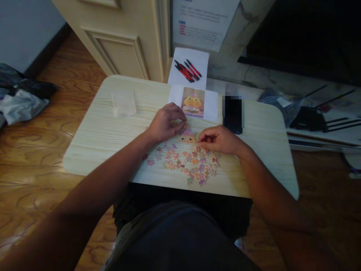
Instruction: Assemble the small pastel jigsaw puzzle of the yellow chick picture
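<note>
A partly joined jigsaw puzzle (187, 138), with a pink tip and a yellow face with dark eyes, lies mid-table between my hands. My left hand (168, 122) is at its upper left, fingers curled and thumb close to the index finger; anything between them is hidden. At the puzzle's right edge, my right hand (218, 139) pinches what looks like a small puzzle piece, mostly covered by the fingertips. Many loose puzzle pieces (194, 161) in pink, orange and purple are scattered nearer to me. Beyond the puzzle lies a printed picture (194, 102) of a yellow character on white paper.
On the pale wooden table (96, 131) are a translucent plastic bag (124, 103) at left and a dark phone (232, 122) at right. Several red and black pens (188, 70) rest on white paper at the back. A black router (308, 118) stands beyond the right edge.
</note>
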### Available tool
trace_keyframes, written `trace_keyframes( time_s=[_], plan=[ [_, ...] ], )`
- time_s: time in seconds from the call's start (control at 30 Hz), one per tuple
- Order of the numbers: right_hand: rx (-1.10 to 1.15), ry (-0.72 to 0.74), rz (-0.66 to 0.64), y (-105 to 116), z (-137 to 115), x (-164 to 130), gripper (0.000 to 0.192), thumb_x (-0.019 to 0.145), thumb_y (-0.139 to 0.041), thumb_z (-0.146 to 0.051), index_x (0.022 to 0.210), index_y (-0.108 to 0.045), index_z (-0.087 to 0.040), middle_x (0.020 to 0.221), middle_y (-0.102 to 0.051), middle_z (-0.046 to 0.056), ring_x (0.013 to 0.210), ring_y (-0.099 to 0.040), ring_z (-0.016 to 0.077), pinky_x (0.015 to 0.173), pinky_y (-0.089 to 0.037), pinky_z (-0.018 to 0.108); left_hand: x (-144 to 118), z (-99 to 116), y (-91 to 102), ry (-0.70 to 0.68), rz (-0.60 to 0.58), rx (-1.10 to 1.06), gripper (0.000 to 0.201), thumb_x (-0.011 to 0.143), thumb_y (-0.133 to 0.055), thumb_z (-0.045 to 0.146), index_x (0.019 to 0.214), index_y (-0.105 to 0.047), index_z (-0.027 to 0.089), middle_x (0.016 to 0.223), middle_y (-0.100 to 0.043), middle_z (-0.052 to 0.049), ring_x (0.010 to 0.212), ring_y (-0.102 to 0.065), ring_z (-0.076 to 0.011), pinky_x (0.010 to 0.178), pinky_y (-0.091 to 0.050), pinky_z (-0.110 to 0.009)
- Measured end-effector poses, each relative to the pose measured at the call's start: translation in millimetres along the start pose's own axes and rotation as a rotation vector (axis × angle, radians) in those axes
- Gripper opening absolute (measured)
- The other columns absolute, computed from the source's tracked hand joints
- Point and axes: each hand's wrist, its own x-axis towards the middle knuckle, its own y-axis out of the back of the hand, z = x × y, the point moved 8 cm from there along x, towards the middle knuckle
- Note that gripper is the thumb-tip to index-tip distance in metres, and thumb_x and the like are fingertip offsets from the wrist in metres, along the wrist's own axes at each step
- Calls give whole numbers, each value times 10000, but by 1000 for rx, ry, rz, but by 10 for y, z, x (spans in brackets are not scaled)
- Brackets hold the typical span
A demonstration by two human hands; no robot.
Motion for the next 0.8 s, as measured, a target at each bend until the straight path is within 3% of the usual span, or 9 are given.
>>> trace_keyframes(
  time_s=[0.17,0.4,0.6,0.8],
  plan=[
    [-24,8,65,86,-54,-26,206,902,-788,-408,887,-804,-203,662,-678,-21,592,-543,124,600,-391,282,1,-26,16,22,-7,11,133,943,-706,278,917,-812,201,955,-822,-78,943,-732,-230,945,-605,-428],
    [-96,-62,-155,72,-73,-136,97,877,-788,-300,907,-823,-214,696,-731,-24,619,-623,131,617,-443,271,-7,-79,26,32,9,15,125,935,-716,293,930,-792,194,968,-835,-75,949,-728,-223,947,-596,-401],
    [-119,-202,-314,114,-45,-314,179,865,-858,-381,926,-842,-214,793,-806,-1,721,-709,167,691,-511,287,-7,-116,16,52,10,11,128,926,-701,283,926,-802,205,968,-829,-65,946,-722,-226,963,-590,-408],
    [-186,-235,-292,118,-71,-563,117,890,-844,-329,954,-866,-233,880,-832,13,785,-736,188,740,-540,305,-3,-88,-2,43,-3,10,134,925,-701,287,930,-807,205,964,-826,-59,947,-713,-227,953,-591,-412]
  ],
)
